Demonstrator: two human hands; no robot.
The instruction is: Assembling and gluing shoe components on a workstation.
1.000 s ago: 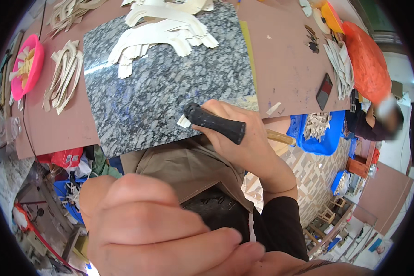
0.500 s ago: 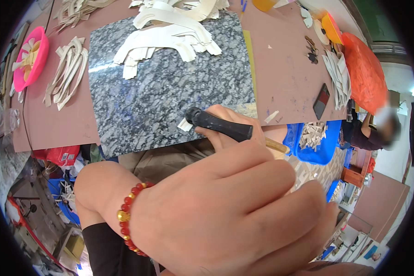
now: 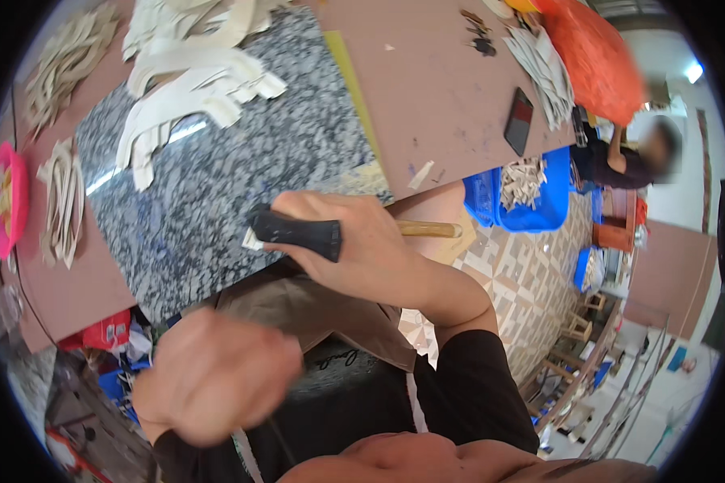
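Head view, compared with half a second ago: the left hand (image 3: 217,374), which then filled the near part of the picture with a red bead bracelet showing at the wrist, is now lower and to the left, blurred, fingers curled together in a loose fist, and I cannot tell whether it holds anything; the right hand (image 3: 362,245) stays clamped on the black-handled tool (image 3: 298,232), whose pale wooden end (image 3: 431,229) sticks out to the right; the tool lies at the near edge of the speckled grey stone slab (image 3: 242,177), a small white scrap at its tip; white cut pieces (image 3: 189,80) lie at the slab's far side; on the brown tabletop (image 3: 443,88), a flat black and red packet (image 3: 519,121) lies far right; a blue bin (image 3: 528,205) stands beyond it; a pink dish (image 3: 8,201) lies at the left.
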